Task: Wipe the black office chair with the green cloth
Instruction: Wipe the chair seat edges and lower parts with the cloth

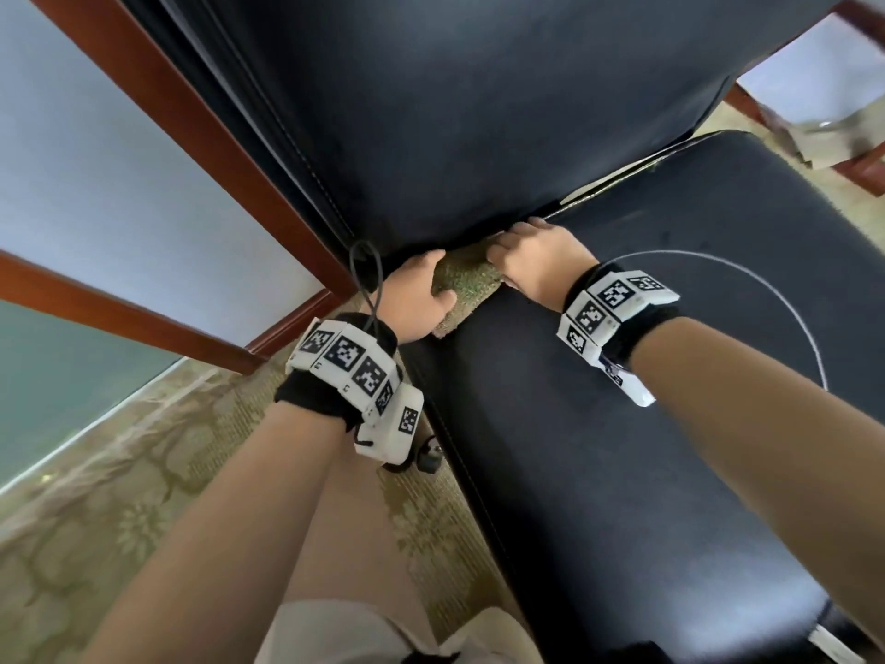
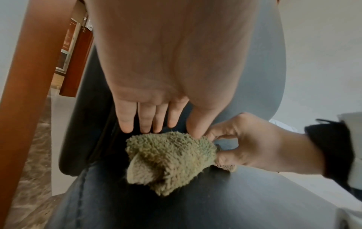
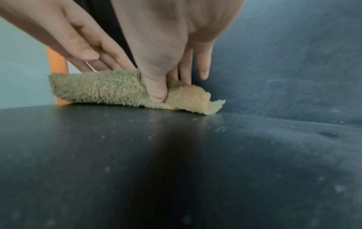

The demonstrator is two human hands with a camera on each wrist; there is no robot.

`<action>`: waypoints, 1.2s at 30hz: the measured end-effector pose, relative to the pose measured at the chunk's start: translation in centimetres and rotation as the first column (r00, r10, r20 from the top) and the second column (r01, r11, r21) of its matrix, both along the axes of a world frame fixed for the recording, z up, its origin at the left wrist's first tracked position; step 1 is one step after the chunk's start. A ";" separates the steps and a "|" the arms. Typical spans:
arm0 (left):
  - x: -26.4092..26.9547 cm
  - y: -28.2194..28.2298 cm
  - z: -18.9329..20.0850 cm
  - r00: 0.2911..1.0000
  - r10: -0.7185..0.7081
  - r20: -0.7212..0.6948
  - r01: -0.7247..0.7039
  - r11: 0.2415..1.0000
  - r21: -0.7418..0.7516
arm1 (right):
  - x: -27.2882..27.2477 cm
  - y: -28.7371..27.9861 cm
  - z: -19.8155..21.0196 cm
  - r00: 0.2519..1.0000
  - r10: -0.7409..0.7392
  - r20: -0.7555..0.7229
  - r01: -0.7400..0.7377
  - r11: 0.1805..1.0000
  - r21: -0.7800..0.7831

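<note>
The black office chair fills the head view, with its seat [image 1: 622, 424] below and its backrest [image 1: 479, 112] above. The green cloth [image 1: 467, 287] lies folded on the seat near its left edge, right at the crease under the backrest. My right hand [image 1: 507, 261] pinches the cloth [image 3: 109, 89], thumb on its front and fingers behind. My left hand [image 1: 438, 280] touches the cloth's [image 2: 168, 159] other end with straight fingers [image 2: 145, 120]. In the right wrist view the seat [image 3: 176, 162] carries pale dust specks.
A red-brown wooden frame [image 1: 158, 103] with pale panels stands close on the left of the chair. Patterned carpet [image 1: 119, 496] covers the floor below it. A thin white cable [image 1: 747, 275] arcs over the seat from my right wrist. More wooden furniture [image 1: 857, 165] shows at the top right.
</note>
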State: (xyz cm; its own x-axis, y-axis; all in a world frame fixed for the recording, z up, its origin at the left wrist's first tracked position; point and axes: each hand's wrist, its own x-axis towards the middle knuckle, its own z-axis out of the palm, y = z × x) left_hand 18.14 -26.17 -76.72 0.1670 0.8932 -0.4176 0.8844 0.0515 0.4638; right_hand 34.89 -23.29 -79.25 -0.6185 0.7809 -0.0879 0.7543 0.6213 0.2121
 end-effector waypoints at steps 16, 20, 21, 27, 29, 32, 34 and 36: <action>2.6 -2.1 1.6 0.494 0.362 0.791 -0.036 0.917 -0.397 | 5.5 -4.2 4.4 0.471 -0.237 -0.850 0.122 0.972 -0.203; 3.4 -2.0 2.6 0.382 0.394 0.836 -0.133 0.919 -0.372 | 4.6 -5.3 4.9 0.244 -0.664 -0.707 -0.044 0.720 -0.692; 3.7 -2.0 2.6 0.374 0.400 0.836 -0.164 0.916 -0.365 | 4.0 -5.6 4.9 0.113 -0.795 -0.596 -0.193 0.571 -0.798; 4.3 -2.1 2.2 0.507 0.421 0.752 -0.312 0.903 -0.295 | 2.4 -6.4 3.7 -0.110 -0.902 -0.417 -0.324 0.429 -0.843; 3.6 -2.0 2.1 0.506 0.457 0.732 -0.305 0.888 -0.344 | 2.8 -6.0 3.4 -0.061 -0.895 -0.443 -0.263 0.442 -0.858; 2.6 -2.0 2.2 0.566 0.391 0.726 -0.155 0.915 -0.372 | 3.2 -6.1 3.7 -0.040 -0.907 -0.419 -0.352 0.405 -0.844; 2.4 -2.1 2.3 0.630 0.326 0.705 -0.089 0.932 -0.352 | 3.3 -6.3 3.5 -0.023 -0.913 -0.407 -0.341 0.390 -0.855; 2.4 -2.0 2.1 0.618 0.363 0.697 -0.178 0.928 -0.326 | 3.1 -6.5 3.0 0.055 -0.909 -0.414 -0.171 0.400 -0.901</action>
State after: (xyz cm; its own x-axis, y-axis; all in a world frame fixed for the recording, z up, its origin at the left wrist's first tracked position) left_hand 20.52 -28.12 -74.60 0.2639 0.8575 -0.4417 0.1827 0.4052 0.8958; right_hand 38.00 -29.83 -76.21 -0.2539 0.8635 -0.4358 0.1444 -0.4117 -0.8998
